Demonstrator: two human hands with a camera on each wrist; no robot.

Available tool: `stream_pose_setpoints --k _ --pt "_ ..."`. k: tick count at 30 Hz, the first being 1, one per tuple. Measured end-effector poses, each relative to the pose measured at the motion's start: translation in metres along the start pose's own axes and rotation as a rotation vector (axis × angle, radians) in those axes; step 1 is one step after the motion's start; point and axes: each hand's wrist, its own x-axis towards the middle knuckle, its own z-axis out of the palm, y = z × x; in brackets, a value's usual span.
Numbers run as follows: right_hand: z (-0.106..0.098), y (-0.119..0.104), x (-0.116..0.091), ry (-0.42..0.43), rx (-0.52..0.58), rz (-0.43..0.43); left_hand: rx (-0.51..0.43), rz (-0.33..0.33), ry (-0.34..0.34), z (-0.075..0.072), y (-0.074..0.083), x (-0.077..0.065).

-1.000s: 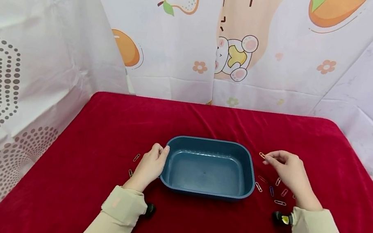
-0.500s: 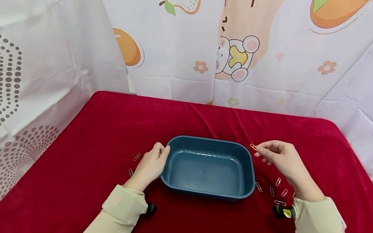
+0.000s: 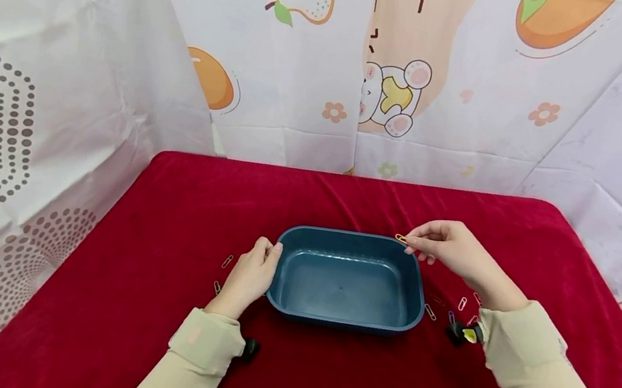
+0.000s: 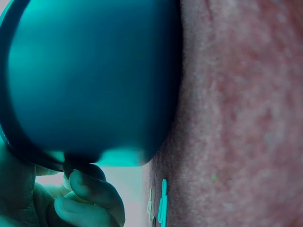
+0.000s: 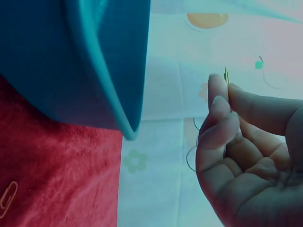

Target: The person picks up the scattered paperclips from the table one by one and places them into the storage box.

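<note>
A dark teal rectangular basin (image 3: 335, 318) stands on the red cloth. At its left end my left hand (image 3: 252, 274) grips the rim, thumb on top; in the left wrist view its fingers (image 4: 90, 201) curl against the basin's end. Over the basin's far right corner, my right hand (image 3: 446, 244) pinches a yellow paper clip (image 3: 401, 238) between thumb and forefinger. The right wrist view shows that paper clip (image 5: 227, 75) sticking up from the fingertips, higher than the basin's rim (image 5: 130, 132). The inside of the basin shows only its bare bottom.
Several paper clips lie right of the basin, among them a white one (image 3: 430, 311) and another white one (image 3: 462, 304); the right wrist partly covers others. Two more, an upper paper clip (image 3: 227, 261) and a lower one (image 3: 217, 288), lie left. A printed curtain (image 3: 295, 143) hangs behind the table.
My right hand has moved left and away from me with the yellow paper clip, from beside the basin to over its far right corner. My left hand and the basin have stayed put.
</note>
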Motion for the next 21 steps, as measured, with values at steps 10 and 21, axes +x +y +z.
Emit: stream_pose_setpoints --k 10,21 --pt "0.011 -0.004 0.028 -0.11 -0.042 0.014 -0.002 0.008 -0.003 -0.001 -0.001 -0.001" --pt "0.023 -0.007 0.05 -0.184 -0.044 0.019 0.008 0.022 -0.005 -0.002 0.0 0.0"
